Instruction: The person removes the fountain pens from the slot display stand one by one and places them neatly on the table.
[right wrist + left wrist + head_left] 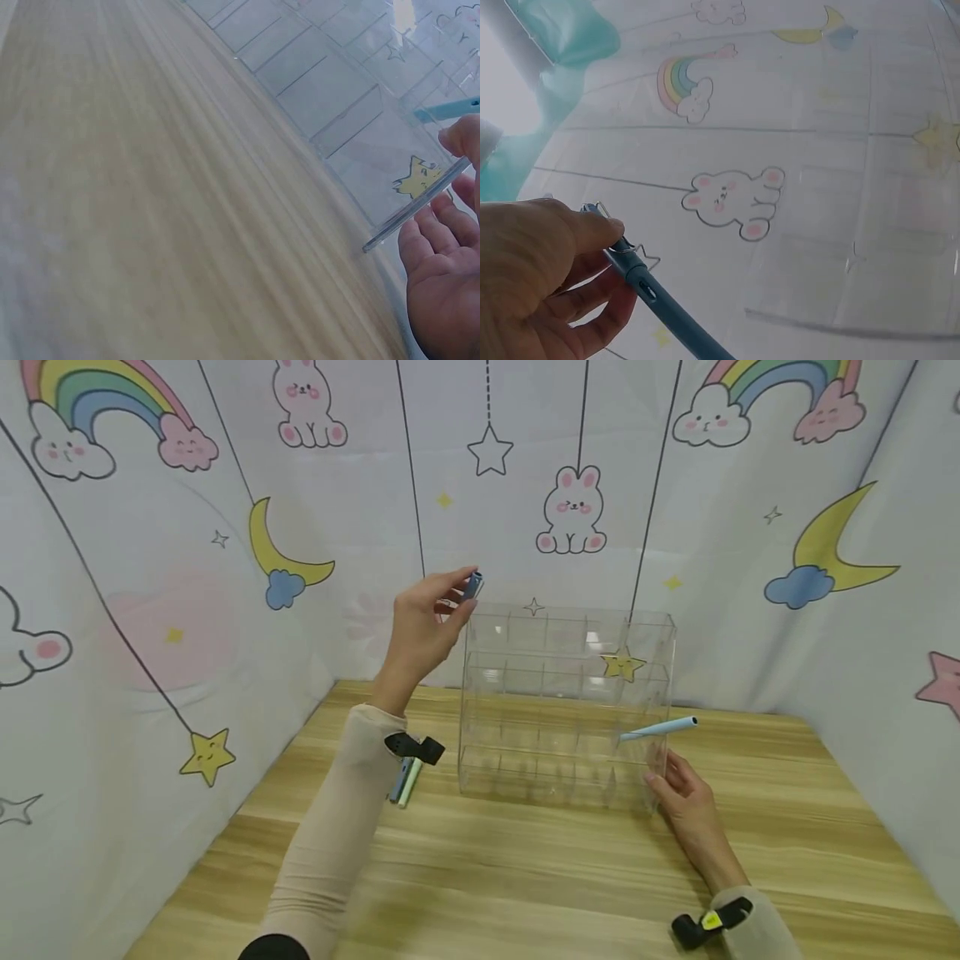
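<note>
A clear acrylic rack (pixel 517 741) with rows of compartments stands upright on the wooden table. Above its top left corner, my left hand (pixel 431 618) pinches a blue pen (pixel 671 311) near its silver clip, between thumb and fingers. The head view shows that pen almost end-on. My right hand (pixel 686 806) holds the lower part of the rack's right side panel (pixel 416 206), thumb on one face and fingers on the other. A light blue pen (pixel 660 727) lies tilted in a right-hand compartment, one end sticking out.
A dark blue pen (pixel 401 781) and a pale green pen (pixel 411 783) lie on the table (pixel 525 868) left of the rack, partly behind my left forearm. A white cloth (pixel 360 527) printed with bunnies, stars and moons hangs behind the table and along its sides.
</note>
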`<action>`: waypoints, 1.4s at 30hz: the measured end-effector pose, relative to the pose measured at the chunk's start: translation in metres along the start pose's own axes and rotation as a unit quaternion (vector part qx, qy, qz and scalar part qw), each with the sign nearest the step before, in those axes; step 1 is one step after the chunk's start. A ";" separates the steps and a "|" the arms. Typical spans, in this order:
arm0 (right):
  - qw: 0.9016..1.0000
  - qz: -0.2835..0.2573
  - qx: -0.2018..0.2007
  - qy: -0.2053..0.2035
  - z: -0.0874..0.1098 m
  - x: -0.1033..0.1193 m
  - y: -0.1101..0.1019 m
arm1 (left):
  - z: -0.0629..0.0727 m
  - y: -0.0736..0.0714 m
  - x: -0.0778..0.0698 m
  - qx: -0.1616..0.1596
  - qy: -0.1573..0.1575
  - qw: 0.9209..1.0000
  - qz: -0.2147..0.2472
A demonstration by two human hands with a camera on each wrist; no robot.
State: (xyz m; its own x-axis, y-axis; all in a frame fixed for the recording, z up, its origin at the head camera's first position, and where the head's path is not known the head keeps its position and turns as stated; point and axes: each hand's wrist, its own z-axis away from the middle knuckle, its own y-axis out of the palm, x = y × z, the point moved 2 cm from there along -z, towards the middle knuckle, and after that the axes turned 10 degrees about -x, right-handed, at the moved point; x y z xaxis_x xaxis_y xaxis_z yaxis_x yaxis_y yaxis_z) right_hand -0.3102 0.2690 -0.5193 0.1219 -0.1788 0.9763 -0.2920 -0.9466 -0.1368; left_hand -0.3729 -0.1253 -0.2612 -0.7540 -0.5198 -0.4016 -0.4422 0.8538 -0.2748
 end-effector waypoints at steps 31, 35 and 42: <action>1.000 0.001 0.007 0.005 0.000 0.000 -0.002 | 0.101 -0.057 0.147 0.067 -0.212 0.961 -0.162; 1.000 0.008 0.008 0.010 0.000 0.000 -0.002 | 0.110 -0.059 0.152 0.078 -0.223 0.957 -0.171; 1.000 0.008 0.009 0.008 -0.001 0.000 -0.001 | 0.127 -0.062 0.166 0.090 -0.242 0.945 -0.202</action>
State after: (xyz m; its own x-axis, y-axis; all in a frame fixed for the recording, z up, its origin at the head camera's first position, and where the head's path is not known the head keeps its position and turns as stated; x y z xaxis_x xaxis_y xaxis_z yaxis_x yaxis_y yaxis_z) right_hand -0.3108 0.2704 -0.5189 0.1019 -0.1890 0.9767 -0.2775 -0.9482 -0.1545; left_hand -0.4092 -0.2679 -0.4217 -0.2123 -0.7918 -0.5727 -0.5242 0.5869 -0.6171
